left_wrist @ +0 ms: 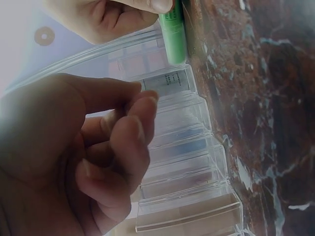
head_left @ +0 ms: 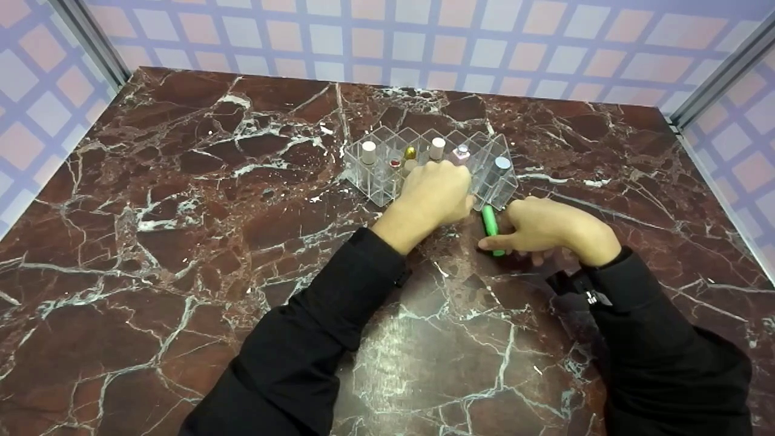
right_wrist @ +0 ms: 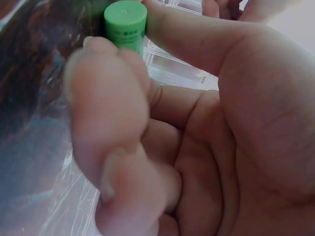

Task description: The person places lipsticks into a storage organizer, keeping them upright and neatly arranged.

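Note:
My right hand (head_left: 542,227) pinches a green cylindrical tube (head_left: 490,221) between thumb and fingers, just in front of the right part of a clear plastic organizer (head_left: 508,181). Small print shows on the tube (right_wrist: 124,32) in the right wrist view. The tube's far end is close to the organizer's front edge. My left hand (head_left: 433,191) is at the organizer's front middle, covering some compartments. In the left wrist view, the left fingers (left_wrist: 130,140) are curled with the thumb tip near the index finger, and nothing shows between them.
The organizer holds two white-capped bottles (head_left: 369,151) (head_left: 437,147), a gold-topped item (head_left: 410,151), a red-topped item (head_left: 395,163), a pinkish bottle (head_left: 461,153) and a grey-capped item (head_left: 502,163). Around it spreads a dark red marbled table (head_left: 181,272). Checkered panels (head_left: 399,36) stand along the table's edges.

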`<action>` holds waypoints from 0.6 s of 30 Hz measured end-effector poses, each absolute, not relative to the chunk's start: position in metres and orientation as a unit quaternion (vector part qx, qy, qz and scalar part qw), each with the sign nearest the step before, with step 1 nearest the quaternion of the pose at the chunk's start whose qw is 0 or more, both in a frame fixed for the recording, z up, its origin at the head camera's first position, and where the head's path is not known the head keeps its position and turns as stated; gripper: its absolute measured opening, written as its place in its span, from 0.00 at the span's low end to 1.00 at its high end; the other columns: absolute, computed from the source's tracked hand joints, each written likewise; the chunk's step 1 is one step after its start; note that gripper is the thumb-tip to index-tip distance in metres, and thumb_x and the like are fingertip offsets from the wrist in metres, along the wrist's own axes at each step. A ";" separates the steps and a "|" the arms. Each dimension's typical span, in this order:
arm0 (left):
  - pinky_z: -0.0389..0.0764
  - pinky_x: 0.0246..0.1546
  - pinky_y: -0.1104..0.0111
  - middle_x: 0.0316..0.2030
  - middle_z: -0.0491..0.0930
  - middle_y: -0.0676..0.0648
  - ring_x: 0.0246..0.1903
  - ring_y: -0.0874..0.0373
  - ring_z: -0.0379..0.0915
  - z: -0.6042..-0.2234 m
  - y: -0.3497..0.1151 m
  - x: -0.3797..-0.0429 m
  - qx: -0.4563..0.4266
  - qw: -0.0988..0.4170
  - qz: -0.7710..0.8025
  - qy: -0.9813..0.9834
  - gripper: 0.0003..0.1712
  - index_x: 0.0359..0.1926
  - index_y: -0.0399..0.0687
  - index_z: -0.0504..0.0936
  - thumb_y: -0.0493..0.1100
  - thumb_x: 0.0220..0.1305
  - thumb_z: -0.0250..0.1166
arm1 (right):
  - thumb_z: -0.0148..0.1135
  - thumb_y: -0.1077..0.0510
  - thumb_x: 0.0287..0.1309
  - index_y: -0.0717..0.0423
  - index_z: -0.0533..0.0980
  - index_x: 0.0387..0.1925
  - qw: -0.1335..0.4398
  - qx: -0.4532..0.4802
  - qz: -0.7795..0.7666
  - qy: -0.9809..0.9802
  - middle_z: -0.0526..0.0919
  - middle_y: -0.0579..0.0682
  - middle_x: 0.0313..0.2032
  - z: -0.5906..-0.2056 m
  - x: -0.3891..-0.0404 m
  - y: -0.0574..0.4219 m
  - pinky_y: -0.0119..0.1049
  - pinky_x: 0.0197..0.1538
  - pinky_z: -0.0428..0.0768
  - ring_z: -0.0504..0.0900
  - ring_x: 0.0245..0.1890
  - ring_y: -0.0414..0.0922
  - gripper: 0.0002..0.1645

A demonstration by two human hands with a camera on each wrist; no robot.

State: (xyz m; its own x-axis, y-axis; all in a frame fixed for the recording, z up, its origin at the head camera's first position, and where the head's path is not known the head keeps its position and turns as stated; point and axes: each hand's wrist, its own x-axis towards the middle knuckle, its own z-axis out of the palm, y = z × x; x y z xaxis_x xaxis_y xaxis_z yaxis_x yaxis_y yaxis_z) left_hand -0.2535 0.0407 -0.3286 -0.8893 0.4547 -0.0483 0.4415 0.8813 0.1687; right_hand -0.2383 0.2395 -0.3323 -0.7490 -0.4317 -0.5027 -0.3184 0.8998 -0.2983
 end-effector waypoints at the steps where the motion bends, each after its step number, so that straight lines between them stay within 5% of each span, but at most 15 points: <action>1: 0.83 0.40 0.61 0.39 0.84 0.47 0.36 0.52 0.81 -0.329 0.040 -0.254 0.233 0.047 0.077 0.968 0.15 0.42 0.49 0.84 0.54 0.75 0.61 | 0.63 0.33 0.68 0.52 0.80 0.25 0.293 -0.200 -0.096 0.930 0.83 0.49 0.20 -0.332 -0.238 0.240 0.42 0.21 0.81 0.82 0.16 0.44 0.29; 18: 0.83 0.45 0.57 0.41 0.83 0.47 0.39 0.50 0.80 -0.335 0.037 -0.255 0.237 0.114 0.095 0.960 0.19 0.42 0.48 0.84 0.58 0.74 0.62 | 0.63 0.39 0.70 0.52 0.81 0.28 0.301 -0.212 -0.098 0.925 0.84 0.48 0.21 -0.331 -0.239 0.239 0.43 0.23 0.83 0.84 0.17 0.45 0.24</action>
